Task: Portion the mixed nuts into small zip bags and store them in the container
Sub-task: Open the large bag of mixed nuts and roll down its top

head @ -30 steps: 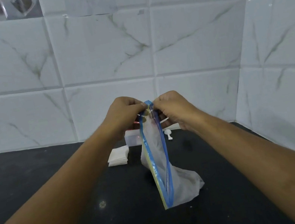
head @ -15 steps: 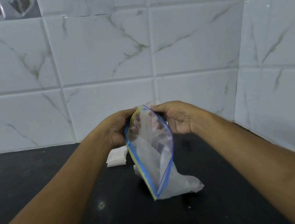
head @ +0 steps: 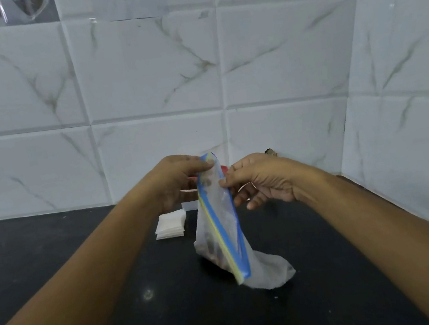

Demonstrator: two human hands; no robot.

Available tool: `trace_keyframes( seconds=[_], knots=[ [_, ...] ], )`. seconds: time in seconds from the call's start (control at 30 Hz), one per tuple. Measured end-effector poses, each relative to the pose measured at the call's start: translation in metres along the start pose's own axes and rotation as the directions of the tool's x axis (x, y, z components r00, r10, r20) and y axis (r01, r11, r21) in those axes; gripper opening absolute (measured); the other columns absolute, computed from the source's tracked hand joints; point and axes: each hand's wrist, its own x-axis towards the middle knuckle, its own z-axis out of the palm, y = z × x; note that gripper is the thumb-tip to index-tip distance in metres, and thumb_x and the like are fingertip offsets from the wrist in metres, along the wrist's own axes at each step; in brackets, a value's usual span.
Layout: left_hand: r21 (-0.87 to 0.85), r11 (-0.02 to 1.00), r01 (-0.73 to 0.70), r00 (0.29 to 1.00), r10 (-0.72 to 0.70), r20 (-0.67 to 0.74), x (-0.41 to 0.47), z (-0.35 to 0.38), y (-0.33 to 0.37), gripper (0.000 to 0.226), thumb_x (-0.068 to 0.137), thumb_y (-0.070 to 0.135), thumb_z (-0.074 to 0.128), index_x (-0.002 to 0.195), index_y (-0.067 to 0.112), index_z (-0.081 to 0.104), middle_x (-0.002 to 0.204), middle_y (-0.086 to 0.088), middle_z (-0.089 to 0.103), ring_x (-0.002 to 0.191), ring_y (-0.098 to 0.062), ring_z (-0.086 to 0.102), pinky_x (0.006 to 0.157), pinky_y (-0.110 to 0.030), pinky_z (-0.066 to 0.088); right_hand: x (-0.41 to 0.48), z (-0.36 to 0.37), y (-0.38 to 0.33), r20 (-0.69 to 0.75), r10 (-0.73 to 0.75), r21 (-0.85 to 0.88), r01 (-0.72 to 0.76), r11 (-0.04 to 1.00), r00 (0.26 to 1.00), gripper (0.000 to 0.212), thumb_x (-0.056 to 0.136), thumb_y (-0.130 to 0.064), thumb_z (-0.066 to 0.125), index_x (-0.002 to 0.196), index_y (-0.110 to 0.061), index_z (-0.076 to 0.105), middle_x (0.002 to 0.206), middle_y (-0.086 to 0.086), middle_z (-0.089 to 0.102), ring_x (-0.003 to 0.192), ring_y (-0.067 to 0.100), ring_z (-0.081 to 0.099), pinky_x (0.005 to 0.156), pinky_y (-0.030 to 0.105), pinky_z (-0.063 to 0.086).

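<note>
White glossy tiles (head: 148, 68) with grey marble veins make the wall in front of you and turn a corner on your right. Below them lies the black counter (head: 50, 248), smooth and a little shiny, with some pale specks.

On the counter stands the large zip bag (head: 220, 227). It is thin clear plastic, soft and wrinkled, with a blue and yellow zip strip (head: 231, 248) along its mouth. You hold it up by the mouth, tilted, so that its bottom corner rests on the counter and carries the weight. I judge that this lets the contents settle low while you work on the opening. The two lips look nearly together, so I cannot tell if the mouth is open.

Your left hand (head: 176, 180) pinches the top end of the strip, with the fingers together on it. Your right hand (head: 265, 179) pinches the bag's edge a little lower, between thumb and forefinger. Its other fingers are loosely curled and hold nothing.

Near your left forearm lies a flat stack of small zip bags (head: 169, 225), pale and square. They seem to be placed within reach for filling. Behind your left hand a white box (head: 190, 205) with a red edge shows. It is probably the container, but most of it is hidden.

The mixed nuts (head: 212, 248) show as dark lumps through the film, low inside the large bag.
</note>
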Motion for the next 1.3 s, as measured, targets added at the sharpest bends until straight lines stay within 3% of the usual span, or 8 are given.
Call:
trace_keyframes(
  seconds=[0.1, 0.2, 0.37, 0.7, 0.8, 1.03, 1.17, 1.3],
  knots=[
    [0.335, 0.937, -0.097, 0.985, 0.138, -0.102, -0.003, -0.003, -0.001, 0.025, 0.088, 0.024, 0.081, 0.097, 0.005, 0.069, 0.079, -0.007, 0.070, 0.064, -0.015, 0.068, 0.066, -0.035, 0.061, 0.003, 0.003, 0.000, -0.104, -0.026, 0.078, 0.034, 0.996, 0.994, 0.009, 0.100, -0.014, 0.066, 0.094, -0.007, 0.067, 0.070, 0.006, 0.069, 0.051, 0.012, 0.062, 0.043, 0.024, 0.050],
    [0.419, 0.902, -0.104, 0.975, 0.175, -0.135, -0.006, -0.005, 0.004, 0.022, 0.090, 0.023, 0.078, 0.090, 0.002, 0.070, 0.072, -0.009, 0.068, 0.050, -0.011, 0.064, 0.051, -0.026, 0.054, 0.005, 0.004, 0.000, -0.150, -0.040, 0.156, 0.063, 0.986, 0.988, 0.012, 0.097, -0.015, 0.069, 0.086, -0.010, 0.068, 0.066, 0.002, 0.067, 0.049, 0.011, 0.056, 0.044, 0.022, 0.046],
    [0.104, 0.995, 0.006, 0.997, 0.002, -0.076, -0.009, -0.007, 0.009, 0.020, 0.096, 0.011, 0.068, 0.109, -0.004, 0.072, 0.084, -0.011, 0.073, 0.057, -0.015, 0.069, 0.053, -0.026, 0.057, 0.002, 0.001, -0.001, -0.054, 0.022, 0.385, 0.000, 0.923, 0.998, 0.009, 0.093, -0.012, 0.072, 0.096, -0.005, 0.075, 0.077, 0.006, 0.072, 0.056, 0.013, 0.066, 0.050, 0.024, 0.056],
    [-0.245, 0.965, 0.095, 0.995, -0.083, 0.059, -0.006, 0.000, 0.000, 0.031, 0.092, -0.008, 0.046, 0.097, 0.004, 0.074, 0.090, -0.008, 0.076, 0.071, -0.016, 0.073, 0.062, -0.028, 0.062, -0.007, -0.011, 0.005, 0.190, 0.106, 0.280, -0.157, 0.947, 0.976, 0.020, 0.081, -0.021, 0.075, 0.096, -0.009, 0.075, 0.081, 0.008, 0.076, 0.057, 0.012, 0.072, 0.043, 0.021, 0.054],
    [-0.128, 0.990, 0.057, 0.997, -0.050, 0.059, -0.009, 0.002, 0.000, 0.032, 0.093, -0.011, 0.050, 0.106, 0.005, 0.074, 0.088, -0.005, 0.076, 0.070, -0.015, 0.072, 0.062, -0.028, 0.062, -0.009, -0.013, 0.004, 0.210, 0.072, 0.268, -0.128, 0.955, 0.975, 0.011, 0.087, -0.010, 0.070, 0.097, -0.009, 0.075, 0.086, 0.008, 0.077, 0.062, 0.012, 0.074, 0.044, 0.020, 0.055],
    [0.308, 0.947, 0.087, 0.994, -0.104, 0.040, -0.018, 0.005, 0.001, 0.014, 0.092, 0.005, 0.065, 0.105, 0.007, 0.070, 0.089, -0.010, 0.073, 0.065, -0.020, 0.072, 0.063, -0.033, 0.061, 0.002, -0.001, -0.001, -0.069, -0.009, 0.261, 0.027, 0.965, 0.998, 0.013, 0.097, 0.000, 0.061, 0.106, -0.007, 0.065, 0.078, 0.008, 0.071, 0.053, 0.013, 0.067, 0.044, 0.023, 0.054],
    [0.361, 0.927, 0.104, 0.992, -0.122, 0.027, -0.022, 0.005, -0.002, 0.022, 0.093, 0.027, 0.075, 0.094, 0.006, 0.070, 0.072, -0.007, 0.070, 0.058, -0.019, 0.069, 0.056, -0.026, 0.055, 0.004, 0.005, 0.001, -0.141, -0.037, 0.251, 0.072, 0.965, 0.989, 0.009, 0.100, -0.001, 0.062, 0.098, -0.009, 0.066, 0.070, 0.004, 0.071, 0.052, 0.013, 0.066, 0.046, 0.024, 0.054],
    [0.349, 0.931, 0.107, 0.992, -0.125, 0.028, -0.026, 0.005, 0.004, 0.012, 0.092, 0.015, 0.072, 0.091, 0.003, 0.073, 0.067, -0.007, 0.070, 0.052, -0.016, 0.065, 0.050, -0.023, 0.051, 0.000, 0.006, 0.001, -0.101, -0.047, 0.214, 0.068, 0.975, 0.994, 0.009, 0.099, 0.000, 0.063, 0.103, -0.008, 0.066, 0.072, 0.004, 0.071, 0.052, 0.011, 0.064, 0.047, 0.024, 0.054]
  ],
)
